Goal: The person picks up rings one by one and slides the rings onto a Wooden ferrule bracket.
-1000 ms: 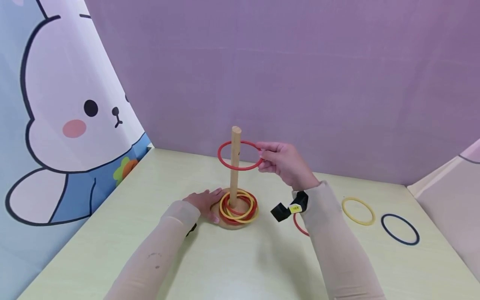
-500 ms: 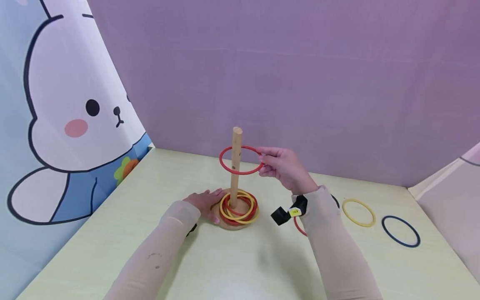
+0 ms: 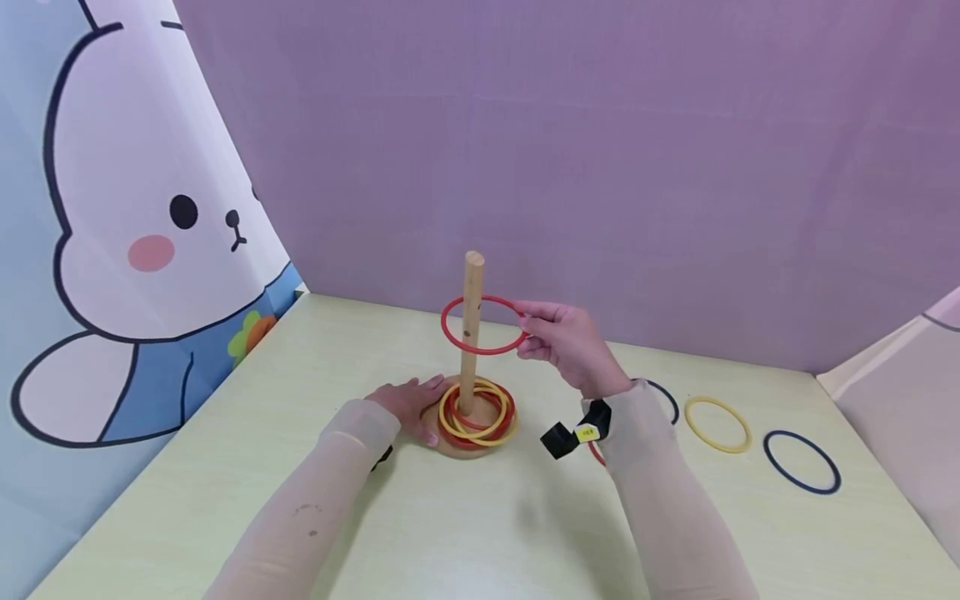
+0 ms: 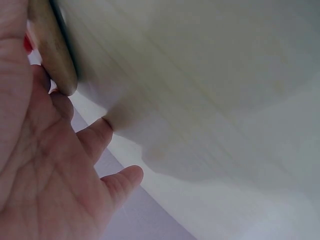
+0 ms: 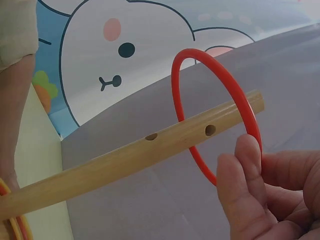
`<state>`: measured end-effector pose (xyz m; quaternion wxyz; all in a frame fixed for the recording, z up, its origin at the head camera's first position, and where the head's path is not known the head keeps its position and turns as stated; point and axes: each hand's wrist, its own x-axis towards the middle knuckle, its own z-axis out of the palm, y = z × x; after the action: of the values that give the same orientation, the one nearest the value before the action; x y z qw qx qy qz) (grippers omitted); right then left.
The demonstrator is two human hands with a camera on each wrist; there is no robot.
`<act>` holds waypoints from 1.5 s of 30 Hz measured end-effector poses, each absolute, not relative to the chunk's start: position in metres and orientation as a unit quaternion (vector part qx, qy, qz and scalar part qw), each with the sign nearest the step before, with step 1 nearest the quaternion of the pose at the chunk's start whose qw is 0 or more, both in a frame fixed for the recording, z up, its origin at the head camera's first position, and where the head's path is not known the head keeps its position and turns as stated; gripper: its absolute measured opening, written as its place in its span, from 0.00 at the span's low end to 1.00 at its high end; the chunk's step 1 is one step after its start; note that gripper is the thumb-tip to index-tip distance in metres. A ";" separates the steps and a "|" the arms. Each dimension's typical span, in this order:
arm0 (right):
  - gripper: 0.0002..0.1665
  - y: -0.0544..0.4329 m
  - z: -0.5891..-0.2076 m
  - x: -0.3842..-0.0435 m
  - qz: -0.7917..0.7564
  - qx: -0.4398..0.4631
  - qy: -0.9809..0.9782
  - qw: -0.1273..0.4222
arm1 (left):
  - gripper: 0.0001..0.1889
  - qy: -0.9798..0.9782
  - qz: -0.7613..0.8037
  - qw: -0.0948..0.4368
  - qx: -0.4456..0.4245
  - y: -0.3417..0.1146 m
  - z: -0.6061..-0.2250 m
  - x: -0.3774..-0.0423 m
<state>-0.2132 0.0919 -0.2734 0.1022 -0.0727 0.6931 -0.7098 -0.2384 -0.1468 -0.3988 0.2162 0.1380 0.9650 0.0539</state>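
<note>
In the head view my right hand (image 3: 566,342) pinches a red ring (image 3: 487,352) between thumb and fingers. That ring is level around the upper part of a wooden post (image 3: 468,367); in the right wrist view the post (image 5: 115,162) passes through the ring (image 5: 175,85), just below its tip. Several red and yellow rings (image 3: 491,442) lie piled on the round wooden base (image 3: 461,453). With fingers spread, my left hand (image 3: 408,408) rests on the base's left side. The left wrist view shows its fingertips at the base's edge (image 4: 57,55).
On the table's right lie a yellow ring (image 3: 731,451) and a dark blue ring (image 3: 825,492). Another dark blue ring (image 3: 677,408) and a red ring (image 3: 596,454) are partly hidden by my right forearm. A purple cloth wall (image 3: 600,167) stands behind the table.
My right hand has lowered the red ring a little along the post. Its forearm has shifted slightly left, uncovering more of the dark blue ring behind it. The left hand keeps its place.
</note>
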 end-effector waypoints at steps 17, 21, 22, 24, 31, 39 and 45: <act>0.22 0.091 -0.315 -0.223 -0.693 -0.078 0.711 0.088 | 0.53 0.963 0.037 0.217 0.156 -0.147 -0.401 -0.245; 0.22 0.090 -0.326 -0.231 -0.684 -0.076 0.720 0.087 | 0.53 0.964 0.043 0.209 0.159 -0.148 -0.397 -0.244; 0.22 0.091 -0.329 -0.232 -0.683 -0.077 0.722 0.086 | 0.53 0.964 0.044 0.206 0.160 -0.149 -0.395 -0.244; 0.22 0.092 -0.335 -0.234 -0.682 -0.075 0.722 0.086 | 0.52 0.965 0.045 0.203 0.161 -0.149 -0.394 -0.244; 0.22 0.101 -0.354 -0.235 -0.667 -0.064 0.737 0.083 | 0.51 0.963 0.042 0.196 0.180 -0.143 -0.393 -0.243; 0.22 0.102 -0.383 -0.232 -0.664 -0.050 0.740 0.095 | 0.51 0.963 0.039 0.204 0.174 -0.143 -0.395 -0.244; 0.21 0.103 -0.398 -0.230 -0.650 -0.043 0.752 0.097 | 0.51 0.965 0.037 0.200 0.168 -0.143 -0.396 -0.246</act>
<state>-0.2301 0.1029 -0.3981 0.0974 -0.0430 0.7525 -0.6500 -0.2459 -0.1430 -0.3958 0.1997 0.1678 0.9647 0.0366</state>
